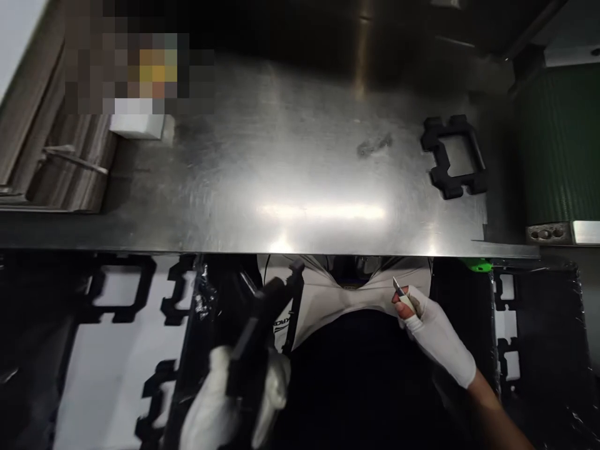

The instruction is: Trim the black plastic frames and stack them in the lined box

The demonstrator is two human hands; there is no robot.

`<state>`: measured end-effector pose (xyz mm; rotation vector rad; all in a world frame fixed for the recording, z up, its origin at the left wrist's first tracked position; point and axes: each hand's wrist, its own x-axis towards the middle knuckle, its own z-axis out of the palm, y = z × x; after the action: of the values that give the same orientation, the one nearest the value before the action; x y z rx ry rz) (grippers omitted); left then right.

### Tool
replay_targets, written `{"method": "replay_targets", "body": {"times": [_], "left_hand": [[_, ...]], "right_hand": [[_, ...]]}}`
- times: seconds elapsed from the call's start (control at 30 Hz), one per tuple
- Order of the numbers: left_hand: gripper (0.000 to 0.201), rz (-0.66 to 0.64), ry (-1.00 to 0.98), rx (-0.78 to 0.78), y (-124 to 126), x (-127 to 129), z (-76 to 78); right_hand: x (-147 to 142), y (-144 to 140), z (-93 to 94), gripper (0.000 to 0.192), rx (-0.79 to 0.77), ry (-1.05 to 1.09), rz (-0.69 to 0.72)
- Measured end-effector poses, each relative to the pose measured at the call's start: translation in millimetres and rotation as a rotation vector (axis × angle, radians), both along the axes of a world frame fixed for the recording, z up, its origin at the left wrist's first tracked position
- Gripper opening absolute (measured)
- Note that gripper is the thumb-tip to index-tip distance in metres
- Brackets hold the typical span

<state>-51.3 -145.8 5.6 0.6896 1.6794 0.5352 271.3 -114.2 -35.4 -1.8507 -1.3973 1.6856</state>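
My left hand, in a white glove, is closed around a black part at the lower middle, smeared by motion. That part looks like the dark notched frames nearby, but its full outline is hard to make out. In my right hand is a small knife with a pale handle, its pointed blade tilted up and to the left. The right glove leaves the fingertips bare. Both hands are below the front edge of the metal table, apart from each other. A black notched frame lies on the table at the right.
The metal table spans the view, its front edge above my hands. Brown sheets, tied with string, stand at the left beside a white block. Black-lined containers with more notched frames flank me. A green ribbed object is at the right.
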Motion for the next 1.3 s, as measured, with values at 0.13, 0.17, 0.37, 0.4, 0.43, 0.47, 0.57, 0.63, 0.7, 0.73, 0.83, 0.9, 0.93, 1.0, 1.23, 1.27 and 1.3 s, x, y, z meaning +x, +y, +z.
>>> {"method": "replay_targets", "body": {"times": [0.13,0.17,0.37,0.4,0.43,0.47,0.57,0.63,0.7,0.73,0.83,0.9,0.93,1.0,1.23,1.27,1.3], "left_hand": [[0.110,0.043,-0.380,0.118,48,-15,19.7],[0.104,0.033,-0.459,0.186,63,-15,22.4],[0.034,-0.126,-0.587,0.337,146,7,26.1],[0.032,-0.168,-0.597,0.340,154,11,23.8],[0.032,-0.203,-0.606,0.342,160,13,21.0],[0.033,-0.227,-0.620,0.340,164,14,17.9],[0.030,-0.214,-0.672,0.329,167,15,10.9],[0.028,-0.200,-0.694,0.298,165,16,9.6],[0.026,-0.199,-0.708,0.271,163,17,10.3],[0.025,-0.201,-0.715,0.258,162,18,10.9],[0.025,-0.196,-0.733,0.225,161,20,11.8],[0.024,-0.188,-0.728,0.214,160,20,12.0],[0.024,-0.183,-0.719,0.215,160,20,12.2],[0.023,-0.184,-0.700,0.217,160,21,13.3],[0.020,-0.183,-0.700,0.213,161,25,18.3],[0.020,-0.185,-0.698,0.223,162,25,17.6],[0.020,-0.185,-0.700,0.232,162,24,16.4]], "right_hand": [[1,33,14.0,0.038,0.235,-0.164,0.012],[1,44,17.3,0.037,0.299,-0.207,0.015],[-14,110,34.4,0.021,0.353,-0.430,0.138],[-22,118,35.8,0.021,0.377,-0.469,0.206],[-31,124,36.3,0.024,0.414,-0.504,0.289],[-42,127,35.9,0.028,0.457,-0.537,0.386],[-76,127,30.5,0.036,0.579,-0.610,0.668],[-93,123,26.5,0.038,0.633,-0.643,0.781],[-102,121,24.6,0.040,0.639,-0.660,0.818],[-104,121,24.6,0.041,0.624,-0.669,0.819],[-102,127,25.9,0.044,0.558,-0.715,0.795],[-99,132,26.2,0.043,0.543,-0.721,0.778],[-99,134,26.1,0.043,0.545,-0.716,0.772],[-98,136,26.4,0.042,0.553,-0.700,0.772],[-84,139,42.7,0.041,0.463,-0.808,0.582],[-79,140,44.1,0.043,0.456,-0.820,0.561],[-74,142,44.1,0.044,0.457,-0.840,0.545]]}}
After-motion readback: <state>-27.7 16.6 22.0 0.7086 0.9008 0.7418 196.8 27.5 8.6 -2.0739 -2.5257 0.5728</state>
